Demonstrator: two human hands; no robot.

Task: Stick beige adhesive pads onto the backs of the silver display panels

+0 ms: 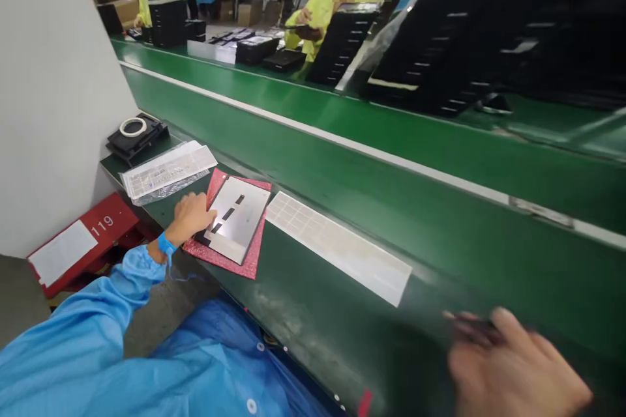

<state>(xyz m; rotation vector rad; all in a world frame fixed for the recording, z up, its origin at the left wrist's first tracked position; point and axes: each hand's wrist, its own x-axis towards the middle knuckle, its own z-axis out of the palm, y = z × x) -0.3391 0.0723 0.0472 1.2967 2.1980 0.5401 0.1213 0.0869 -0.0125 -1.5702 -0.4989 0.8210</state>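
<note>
A flat silver panel (246,214) with dark slots lies on a pink bubble-wrap sheet (249,269) on the green bench. My left hand (190,218), with a blue band at its wrist, is closed at the panel's left edge; some of its fingers are hidden. Over the bench at lower right, my right hand (513,365) is closed around a dark, slender tool (474,329), smeared by motion, so its kind is unclear. Between the hands lies a long pale sheet of rectangular stickers (337,244).
Left of the panel are more label sheets (171,169) in clear plastic and a black part (137,137) with a white ring on it. A green conveyor (313,117) runs behind the bench. Beyond it stand black stacks (342,42) and a person in yellow (317,13).
</note>
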